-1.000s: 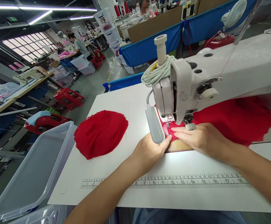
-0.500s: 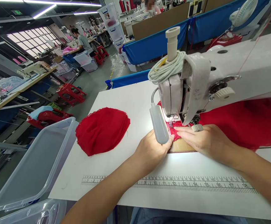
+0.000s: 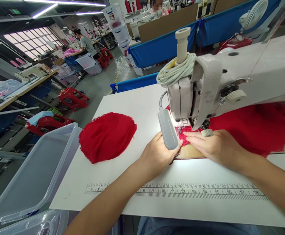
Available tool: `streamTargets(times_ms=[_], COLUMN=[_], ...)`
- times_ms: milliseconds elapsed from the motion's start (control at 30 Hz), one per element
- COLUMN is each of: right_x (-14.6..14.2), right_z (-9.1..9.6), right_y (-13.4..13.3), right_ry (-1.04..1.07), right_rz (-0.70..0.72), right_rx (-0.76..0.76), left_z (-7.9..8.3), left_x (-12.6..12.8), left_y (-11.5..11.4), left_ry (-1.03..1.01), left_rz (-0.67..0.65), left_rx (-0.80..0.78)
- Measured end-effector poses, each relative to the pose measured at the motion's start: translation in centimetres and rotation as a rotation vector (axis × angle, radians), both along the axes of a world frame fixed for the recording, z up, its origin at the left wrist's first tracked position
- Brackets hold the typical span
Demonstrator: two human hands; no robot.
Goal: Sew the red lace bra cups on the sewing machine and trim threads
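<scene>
A red lace piece [image 3: 185, 141] lies under the presser foot of a white sewing machine [image 3: 230, 71]. My left hand [image 3: 157, 155] is curled at the left edge of the lace, fingertips closed on it; a grey lamp [image 3: 168, 130] on a bent stalk hides some of its fingers. A small dark tip, too little to name, pokes out beneath that hand. On the lace's right side my right hand [image 3: 216, 147] lies flat, its fingers stretched toward the foot. Behind it, red fabric [image 3: 250, 130] spreads under the machine arm.
A stack of red fabric pieces [image 3: 108, 137] rests on the white table [image 3: 123, 101], left of the machine. A printed ruler [image 3: 193, 191] runs along the front. Clear plastic bins [image 3: 32, 176] stand at the left edge. Red stools [image 3: 72, 98] and a person [image 3: 86, 42] are farther back.
My hands and the lace look nearly in the same place. A dark tip now shows beneath my left hand. The view has shifted slightly.
</scene>
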State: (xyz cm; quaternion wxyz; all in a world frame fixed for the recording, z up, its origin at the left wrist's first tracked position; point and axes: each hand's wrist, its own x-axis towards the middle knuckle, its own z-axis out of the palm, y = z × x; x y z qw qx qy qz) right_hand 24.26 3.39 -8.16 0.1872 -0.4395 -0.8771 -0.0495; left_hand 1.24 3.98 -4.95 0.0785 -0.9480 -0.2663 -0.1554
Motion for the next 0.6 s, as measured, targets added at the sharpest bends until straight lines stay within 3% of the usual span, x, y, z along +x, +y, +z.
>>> streamTargets(times_ms=[100, 600], right_x=[0.09, -0.04], right_z=[0.17, 0.51], right_y=[0.04, -0.05], right_ry=[-0.024, -0.004], right_rz=[0.046, 0.008], right_rx=[-0.011, -0.026], left_z=[0.09, 0.37], left_x=[-0.03, -0.8], left_y=[-0.01, -0.1], left_ry=[0.015, 0.044], left_rz=[-0.004, -0.03], left_rx=[0.001, 0.038])
